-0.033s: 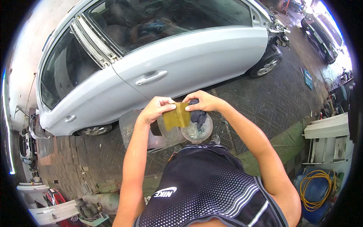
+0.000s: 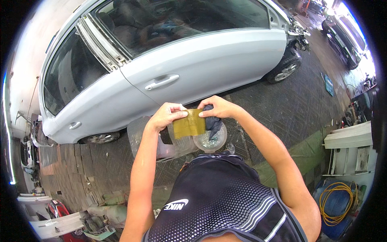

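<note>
Between my two hands, a sheet of olive-yellow sandpaper [image 2: 188, 126] hangs by its top edge, above a clear tub and in front of the car. My left hand [image 2: 167, 115] pinches its upper left corner between thumb and fingers. At the upper right corner, my right hand [image 2: 219, 108] pinches the sheet the same way. A crumpled dark cloth [image 2: 213, 123] is also held in my right hand and hangs down over the tub. The round clear tub [image 2: 218, 144] holds what looks like water. The grey car's door [image 2: 209, 60] lies just beyond my hands.
A translucent plastic container [image 2: 141, 135] stands left of the tub. The car's front wheel [image 2: 284, 68] is at the far right. Off to the right are a blue drum [image 2: 333, 209] with a coiled yellow hose [image 2: 336, 193] and white panels [image 2: 348, 135]. Loose car parts [image 2: 94, 224] lie at lower left.
The sandpaper sheet is spread slightly wider and flatter between my hands. My right hand has shifted a little to the right with the cloth.
</note>
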The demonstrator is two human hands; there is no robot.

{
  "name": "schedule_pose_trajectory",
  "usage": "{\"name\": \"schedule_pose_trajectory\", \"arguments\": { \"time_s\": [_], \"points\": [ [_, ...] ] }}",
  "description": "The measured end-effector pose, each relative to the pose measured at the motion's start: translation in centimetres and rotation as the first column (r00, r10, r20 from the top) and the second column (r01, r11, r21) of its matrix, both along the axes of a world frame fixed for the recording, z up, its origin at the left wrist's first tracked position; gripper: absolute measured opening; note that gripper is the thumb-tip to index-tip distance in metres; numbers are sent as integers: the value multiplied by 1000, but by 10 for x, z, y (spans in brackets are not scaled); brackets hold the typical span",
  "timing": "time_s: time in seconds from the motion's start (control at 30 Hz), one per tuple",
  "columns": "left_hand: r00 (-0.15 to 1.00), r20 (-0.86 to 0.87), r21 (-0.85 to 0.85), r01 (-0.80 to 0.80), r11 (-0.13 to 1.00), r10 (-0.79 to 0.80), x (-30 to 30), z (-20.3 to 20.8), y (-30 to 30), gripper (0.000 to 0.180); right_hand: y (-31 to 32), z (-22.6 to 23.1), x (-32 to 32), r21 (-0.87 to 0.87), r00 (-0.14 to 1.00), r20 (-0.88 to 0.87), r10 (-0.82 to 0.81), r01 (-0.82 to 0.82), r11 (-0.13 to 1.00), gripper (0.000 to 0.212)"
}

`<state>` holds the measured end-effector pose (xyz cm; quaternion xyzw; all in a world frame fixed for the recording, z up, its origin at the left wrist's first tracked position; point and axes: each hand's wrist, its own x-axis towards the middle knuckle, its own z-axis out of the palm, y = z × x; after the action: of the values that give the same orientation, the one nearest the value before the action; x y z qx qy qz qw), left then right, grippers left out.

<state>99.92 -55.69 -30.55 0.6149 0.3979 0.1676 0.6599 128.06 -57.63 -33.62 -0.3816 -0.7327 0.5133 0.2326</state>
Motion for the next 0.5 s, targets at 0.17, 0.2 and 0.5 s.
{"name": "schedule_pose_trajectory", "arguments": {
  "time_s": [0.17, 0.2, 0.5],
  "points": [
    [996, -92, 18, -19, 1000, 20, -18, 0, 7, 17, 7, 6, 22, -72, 996, 72, -49, 54, 996, 40],
    [997, -70, 11, -33, 999, 34, -19, 2, 6, 17, 7, 9, 24, -91, 996, 74, -52, 59, 994, 40],
    [976, 64, 53, -211, 976, 207, -9, -1, -7, 16, -5, 30, 25, 17, 986, 118, -117, 116, 993, 35]
  ]
}}
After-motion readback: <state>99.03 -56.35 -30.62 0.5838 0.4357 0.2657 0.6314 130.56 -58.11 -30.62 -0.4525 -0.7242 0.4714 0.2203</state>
